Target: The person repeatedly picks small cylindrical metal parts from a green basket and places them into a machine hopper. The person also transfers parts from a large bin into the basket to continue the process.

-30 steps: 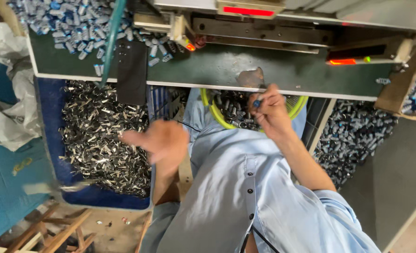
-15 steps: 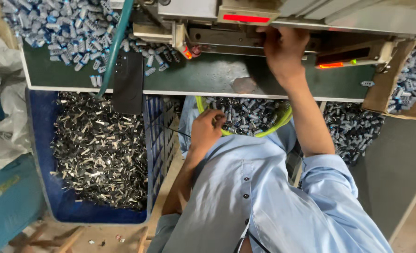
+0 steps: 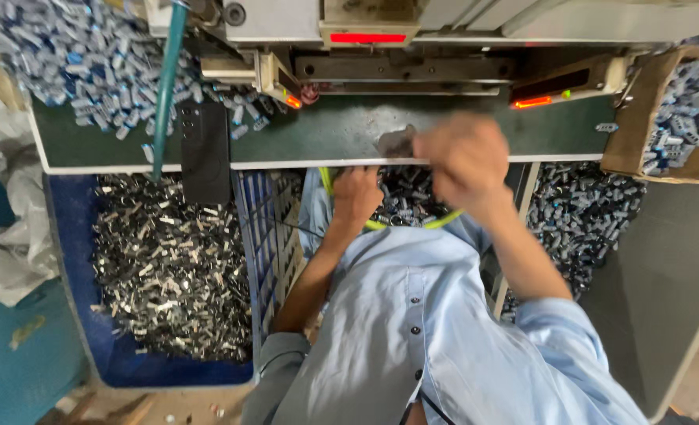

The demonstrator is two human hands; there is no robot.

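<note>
- The left hand reaches down into a yellow-rimmed container of small dark metal parts held in the person's lap, just under the front edge of the dark green work table.
- Its fingers are curled down into the heap of parts; they are hidden among the pieces, so I cannot tell whether they pinch one.
- The right hand is raised above the table's front edge, blurred, with the fingers drawn together in a loose fist; whether it holds a part cannot be told.
- Just left of that hand, a small grey metal piece lies on the table top near the edge; its long axis and heading are too blurred to read.
- A blue plastic crate full of shiny metal scraps stands left of the person, below the table.
- A pile of small blue-grey parts covers the table's far left, and a flat black rectangular object overhangs the edge with its long axis running away from the person.
- A cardboard box of similar parts sits at the right.
</note>
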